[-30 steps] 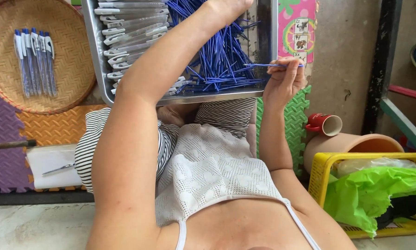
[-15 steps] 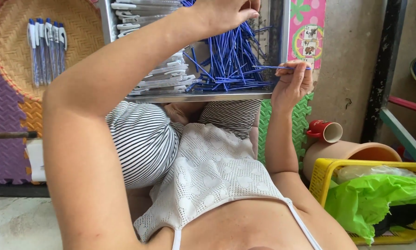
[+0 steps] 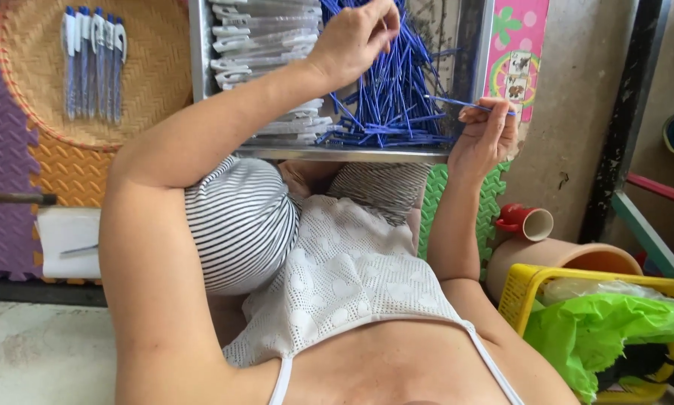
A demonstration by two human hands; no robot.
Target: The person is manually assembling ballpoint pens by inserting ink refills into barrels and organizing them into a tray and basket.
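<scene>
Blue ink refill (image 3: 457,104) lies crosswise, pinched in my right hand (image 3: 487,135), while my left hand (image 3: 355,37) closes on the refill pile (image 3: 389,97) just beside.

The left hand (image 3: 359,34), a second ago at the top edge of view, now sits lower over the blue refills (image 3: 389,97), fingers pinched. The right hand (image 3: 487,135) holds its refill (image 3: 457,103) slightly lower.

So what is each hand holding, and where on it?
The right hand pinches one thin blue refill at its near end. The left hand reaches into the refill pile; its grip cannot be told.
</scene>
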